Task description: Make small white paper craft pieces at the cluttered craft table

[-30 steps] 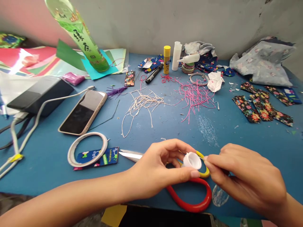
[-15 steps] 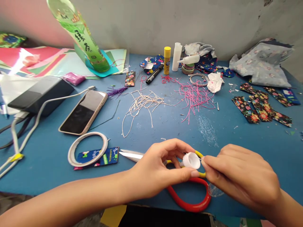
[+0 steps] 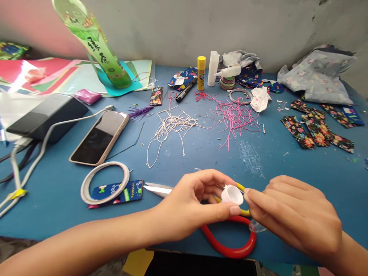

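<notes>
Between the thumb and fingers of my left hand (image 3: 195,203) is a small white plastic screw cap (image 3: 232,195), its hollow end turned toward my right hand (image 3: 299,214). My right thumb and forefinger are pinched at the cap's rim on a thin, needle-like thing (image 3: 242,192), mostly hidden by the fingers. Under both hands lie scissors (image 3: 234,252) with red and yellow handles, their blades (image 3: 157,189) poking out left of my left hand. A clear plastic piece (image 3: 258,226) shows below my right fingers; whether they hold it I cannot tell.
Left are a tape roll (image 3: 85,188) over a blue printed fabric piece (image 3: 134,191), a phone (image 3: 99,138), a power bank (image 3: 47,117) and a tall green bottle (image 3: 106,61). Beyond my hands lie cream cords (image 3: 175,124) and pink cords (image 3: 234,117), a glue stick (image 3: 201,74) and floral strips (image 3: 297,132).
My left hand has turned the white cap slightly, and my right fingers stay pinched at its rim. The clear piece below them shows at a different angle. The whole view has shifted slightly.
</notes>
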The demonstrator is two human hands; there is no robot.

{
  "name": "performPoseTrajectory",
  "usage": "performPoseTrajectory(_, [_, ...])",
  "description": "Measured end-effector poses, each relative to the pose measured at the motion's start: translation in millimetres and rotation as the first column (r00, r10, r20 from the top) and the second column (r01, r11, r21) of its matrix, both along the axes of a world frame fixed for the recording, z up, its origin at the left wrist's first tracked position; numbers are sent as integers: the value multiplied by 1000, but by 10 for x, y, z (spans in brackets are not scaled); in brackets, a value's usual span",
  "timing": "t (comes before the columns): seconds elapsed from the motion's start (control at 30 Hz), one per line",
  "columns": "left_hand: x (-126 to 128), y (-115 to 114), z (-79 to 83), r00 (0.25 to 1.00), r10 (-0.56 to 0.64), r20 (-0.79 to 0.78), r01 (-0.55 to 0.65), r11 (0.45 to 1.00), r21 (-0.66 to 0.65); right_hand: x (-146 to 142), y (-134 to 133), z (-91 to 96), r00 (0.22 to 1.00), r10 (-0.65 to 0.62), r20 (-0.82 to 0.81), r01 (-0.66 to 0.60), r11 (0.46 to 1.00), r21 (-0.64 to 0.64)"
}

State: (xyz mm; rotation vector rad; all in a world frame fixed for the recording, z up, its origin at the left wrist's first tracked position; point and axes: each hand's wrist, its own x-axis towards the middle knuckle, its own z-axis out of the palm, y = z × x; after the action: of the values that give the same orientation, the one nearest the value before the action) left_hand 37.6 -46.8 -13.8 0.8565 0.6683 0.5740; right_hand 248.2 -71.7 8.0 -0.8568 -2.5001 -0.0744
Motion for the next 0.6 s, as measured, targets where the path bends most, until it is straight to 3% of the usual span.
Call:
performPoseTrajectory(0.23, [-15,-11,15,999,-9,-53,12,998,58,-15,7,22,1000,-10,-13,11,1000,17])
performPoseTrajectory(0.6, [-54,7,98,976,20,-215,41,961,274,2,2,52,999,-33,-40,31,999,-31])
